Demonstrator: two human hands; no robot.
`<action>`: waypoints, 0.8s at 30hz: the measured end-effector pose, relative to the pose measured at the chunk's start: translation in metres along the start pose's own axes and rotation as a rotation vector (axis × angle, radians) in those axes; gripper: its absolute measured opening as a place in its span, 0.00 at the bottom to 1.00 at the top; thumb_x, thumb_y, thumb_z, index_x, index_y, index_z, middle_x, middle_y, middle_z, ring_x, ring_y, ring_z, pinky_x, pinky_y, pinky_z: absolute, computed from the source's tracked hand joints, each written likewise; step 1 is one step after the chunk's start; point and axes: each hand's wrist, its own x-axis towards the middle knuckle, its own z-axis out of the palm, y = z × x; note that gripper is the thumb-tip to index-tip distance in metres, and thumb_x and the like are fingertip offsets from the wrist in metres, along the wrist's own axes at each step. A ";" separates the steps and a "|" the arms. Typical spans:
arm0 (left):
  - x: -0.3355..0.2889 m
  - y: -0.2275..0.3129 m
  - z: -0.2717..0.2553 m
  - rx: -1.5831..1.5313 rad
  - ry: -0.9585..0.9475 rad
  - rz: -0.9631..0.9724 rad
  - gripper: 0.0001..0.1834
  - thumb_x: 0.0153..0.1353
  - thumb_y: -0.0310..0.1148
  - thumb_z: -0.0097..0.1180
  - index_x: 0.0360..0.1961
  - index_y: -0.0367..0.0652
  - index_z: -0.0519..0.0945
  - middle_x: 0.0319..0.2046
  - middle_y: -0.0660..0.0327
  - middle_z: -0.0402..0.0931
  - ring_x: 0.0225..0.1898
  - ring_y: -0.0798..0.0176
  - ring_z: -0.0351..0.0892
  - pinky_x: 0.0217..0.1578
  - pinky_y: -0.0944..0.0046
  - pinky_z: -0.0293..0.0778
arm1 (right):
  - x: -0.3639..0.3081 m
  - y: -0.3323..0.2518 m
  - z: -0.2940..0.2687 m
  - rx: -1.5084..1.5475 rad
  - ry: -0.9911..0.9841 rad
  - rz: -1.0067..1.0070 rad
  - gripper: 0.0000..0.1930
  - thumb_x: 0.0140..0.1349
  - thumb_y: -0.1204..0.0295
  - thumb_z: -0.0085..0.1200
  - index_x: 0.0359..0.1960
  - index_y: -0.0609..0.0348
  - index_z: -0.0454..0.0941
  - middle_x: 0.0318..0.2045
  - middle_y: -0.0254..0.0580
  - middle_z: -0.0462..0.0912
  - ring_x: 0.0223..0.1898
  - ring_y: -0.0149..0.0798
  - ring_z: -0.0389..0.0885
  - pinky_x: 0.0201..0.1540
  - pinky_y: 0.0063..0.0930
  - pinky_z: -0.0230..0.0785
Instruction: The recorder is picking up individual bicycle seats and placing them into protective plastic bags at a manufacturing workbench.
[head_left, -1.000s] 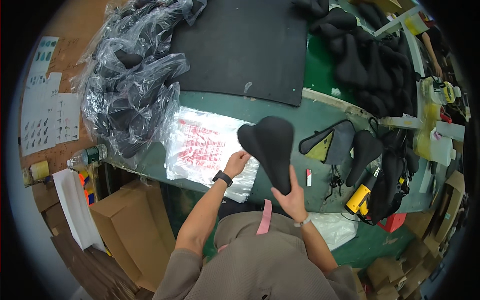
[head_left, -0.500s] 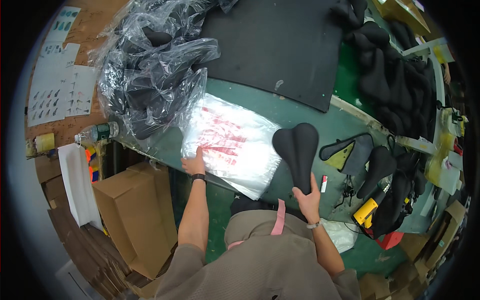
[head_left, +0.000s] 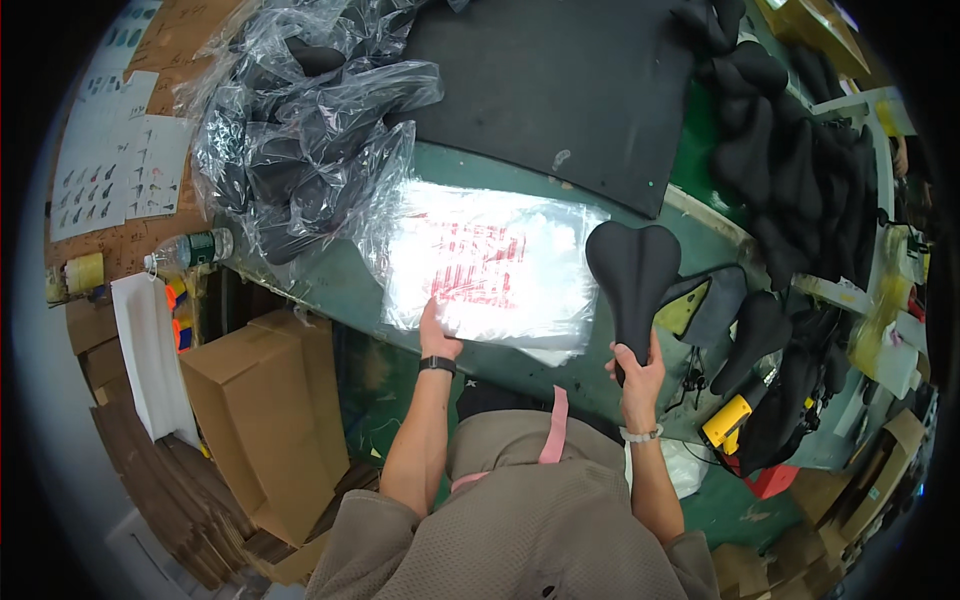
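My right hand grips a black bicycle saddle by its narrow nose, with the wide end pointing away from me. Left of it, a stack of clear plastic bags with red print lies on the green table, shining under the light. My left hand holds the near edge of the bags, thumb on top and the other fingers mostly hidden. Beyond the left hand is a heap of black saddles wrapped in clear plastic.
A black mat covers the table's far middle. Bare black saddles pile up at the far right. A grey and yellow-green pouch, another saddle and a yellow tool lie nearer. A cardboard box stands left, below a plastic bottle.
The bag stack has shifted right and turned straighter, with my left hand moving right along with it. My right hand has carried the saddle a little to the right and away from me.
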 end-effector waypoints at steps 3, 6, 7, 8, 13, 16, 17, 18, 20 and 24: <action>-0.009 -0.005 -0.005 0.008 0.068 0.082 0.19 0.65 0.37 0.55 0.54 0.38 0.75 0.50 0.58 0.79 0.51 0.55 0.79 0.54 0.55 0.74 | -0.002 0.000 -0.002 0.045 0.015 0.011 0.34 0.60 0.76 0.61 0.67 0.66 0.61 0.34 0.37 0.80 0.23 0.27 0.77 0.25 0.20 0.69; -0.016 -0.015 0.016 0.037 0.078 0.202 0.19 0.62 0.36 0.54 0.52 0.39 0.76 0.49 0.57 0.80 0.51 0.54 0.78 0.58 0.53 0.71 | 0.000 0.003 -0.007 0.054 0.001 0.024 0.32 0.59 0.75 0.61 0.65 0.66 0.64 0.34 0.37 0.80 0.23 0.27 0.77 0.25 0.20 0.68; -0.015 -0.013 0.016 0.026 0.077 0.235 0.18 0.60 0.35 0.55 0.51 0.39 0.77 0.48 0.57 0.80 0.50 0.55 0.79 0.57 0.54 0.72 | -0.001 0.004 -0.008 0.045 0.009 0.035 0.31 0.59 0.75 0.61 0.64 0.66 0.65 0.34 0.37 0.80 0.23 0.27 0.77 0.25 0.20 0.68; -0.009 -0.008 0.012 -0.031 0.067 0.158 0.18 0.59 0.34 0.55 0.50 0.39 0.77 0.48 0.58 0.80 0.50 0.56 0.79 0.57 0.54 0.72 | -0.002 0.005 -0.008 0.037 0.016 0.046 0.30 0.59 0.74 0.61 0.64 0.65 0.65 0.34 0.37 0.80 0.23 0.27 0.78 0.25 0.19 0.68; -0.021 -0.004 0.029 -0.025 0.025 0.142 0.19 0.62 0.37 0.56 0.52 0.41 0.76 0.49 0.59 0.80 0.51 0.55 0.79 0.57 0.51 0.71 | -0.008 0.005 -0.006 0.022 -0.005 0.025 0.23 0.62 0.73 0.59 0.58 0.63 0.70 0.34 0.40 0.82 0.23 0.28 0.78 0.25 0.21 0.69; -0.060 -0.001 0.057 0.049 -0.042 0.080 0.20 0.65 0.39 0.55 0.56 0.42 0.75 0.51 0.59 0.79 0.52 0.55 0.78 0.57 0.51 0.71 | -0.009 0.003 -0.013 0.030 0.008 0.021 0.23 0.62 0.73 0.58 0.58 0.64 0.70 0.34 0.40 0.82 0.23 0.28 0.78 0.25 0.21 0.69; -0.071 0.003 0.055 0.117 -0.081 0.057 0.21 0.67 0.40 0.54 0.57 0.43 0.74 0.52 0.59 0.79 0.52 0.55 0.78 0.57 0.52 0.71 | -0.010 0.003 -0.012 0.038 0.006 0.024 0.23 0.62 0.73 0.58 0.59 0.64 0.70 0.34 0.40 0.82 0.23 0.28 0.78 0.25 0.21 0.69; -0.067 0.002 0.038 0.263 -0.043 0.101 0.22 0.66 0.38 0.57 0.58 0.41 0.74 0.52 0.60 0.79 0.53 0.57 0.78 0.56 0.54 0.72 | -0.012 0.003 -0.012 0.039 0.008 0.026 0.23 0.62 0.73 0.58 0.59 0.64 0.70 0.34 0.40 0.82 0.23 0.28 0.78 0.25 0.21 0.69; -0.057 0.004 0.007 0.326 0.025 0.133 0.21 0.65 0.37 0.60 0.57 0.41 0.75 0.51 0.60 0.79 0.51 0.58 0.79 0.51 0.55 0.74 | -0.014 0.002 -0.007 0.038 0.021 0.018 0.24 0.62 0.74 0.58 0.60 0.65 0.69 0.34 0.41 0.82 0.23 0.28 0.77 0.25 0.21 0.69; -0.033 -0.001 -0.024 0.517 0.376 0.172 0.17 0.60 0.36 0.66 0.45 0.39 0.78 0.34 0.65 0.80 0.26 0.69 0.76 0.23 0.69 0.72 | -0.011 -0.001 -0.002 0.012 -0.017 0.027 0.25 0.62 0.74 0.58 0.61 0.66 0.68 0.35 0.41 0.82 0.24 0.28 0.77 0.25 0.21 0.69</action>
